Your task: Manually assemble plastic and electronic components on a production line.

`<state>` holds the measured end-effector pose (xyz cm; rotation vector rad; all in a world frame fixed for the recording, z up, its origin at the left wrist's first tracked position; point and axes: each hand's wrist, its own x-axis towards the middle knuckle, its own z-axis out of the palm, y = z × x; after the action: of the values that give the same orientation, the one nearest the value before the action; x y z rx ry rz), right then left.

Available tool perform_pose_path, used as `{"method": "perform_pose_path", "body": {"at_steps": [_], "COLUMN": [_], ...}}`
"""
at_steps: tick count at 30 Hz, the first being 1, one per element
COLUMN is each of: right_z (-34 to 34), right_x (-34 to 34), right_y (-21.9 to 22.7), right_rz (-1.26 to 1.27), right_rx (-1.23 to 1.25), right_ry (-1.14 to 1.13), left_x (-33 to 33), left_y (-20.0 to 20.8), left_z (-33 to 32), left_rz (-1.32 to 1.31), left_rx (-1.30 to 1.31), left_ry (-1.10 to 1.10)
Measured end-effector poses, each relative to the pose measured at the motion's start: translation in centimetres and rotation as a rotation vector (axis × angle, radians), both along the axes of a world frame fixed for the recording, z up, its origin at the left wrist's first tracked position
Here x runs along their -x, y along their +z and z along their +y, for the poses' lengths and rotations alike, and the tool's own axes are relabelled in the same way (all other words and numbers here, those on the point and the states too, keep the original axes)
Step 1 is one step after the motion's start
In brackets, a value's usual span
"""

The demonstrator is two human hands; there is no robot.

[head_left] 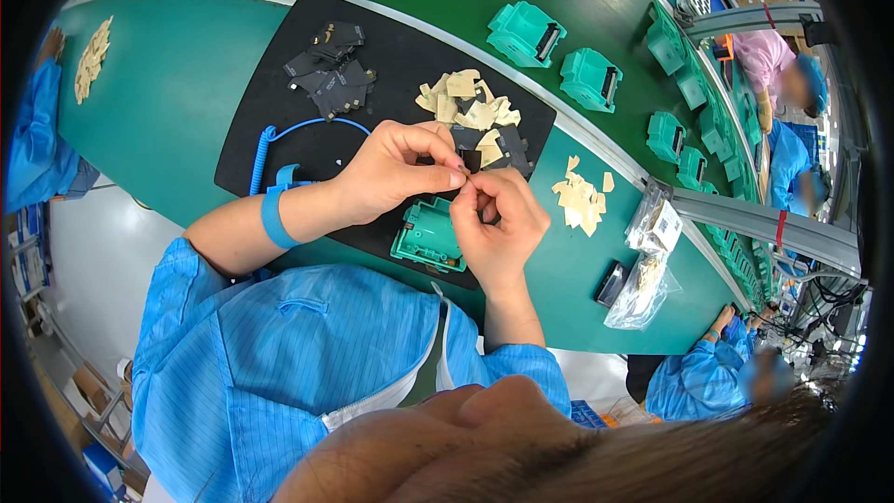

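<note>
From the head view, our left hand and right hand pinch closed together on a small tan sticker above the green housing on the black mat. We should peel slowly, fingertips only.

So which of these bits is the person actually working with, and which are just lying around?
In use:
- left hand and right hand, pinching one small piece together
- green housing below the hands
- black mat
- tan backing scraps
- black parts pile

Lying about:
- plastic bags
- green housings on the belt
- scraps at far left
</note>
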<state>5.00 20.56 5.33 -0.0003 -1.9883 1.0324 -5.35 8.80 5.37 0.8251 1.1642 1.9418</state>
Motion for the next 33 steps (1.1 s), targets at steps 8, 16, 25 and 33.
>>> {"method": "perform_pose_path", "body": {"at_steps": [8,16,25,33], "right_z": [8.0,7.3,3.9,1.9], "right_x": [-3.3,-4.5,-4.8,-6.3], "right_y": [-3.8,-1.2,1.7,-0.1], "right_rz": [-0.284,-0.452,-0.366,-0.374], "right_rx": [0.286,-0.35,-0.054,0.195], "right_ry": [-0.233,-0.551,0.129,-0.158], "left_x": [1.2,2.0,0.2,-3.1], "left_y": [1.3,3.8,3.7,1.6], "left_z": [-0.8,0.9,0.9,-0.5], "left_rz": [0.495,1.889,1.876,1.685], "left_rx": [0.11,-0.023,-0.023,0.322], "left_ry": [0.0,0.455,0.392,-0.091]}}
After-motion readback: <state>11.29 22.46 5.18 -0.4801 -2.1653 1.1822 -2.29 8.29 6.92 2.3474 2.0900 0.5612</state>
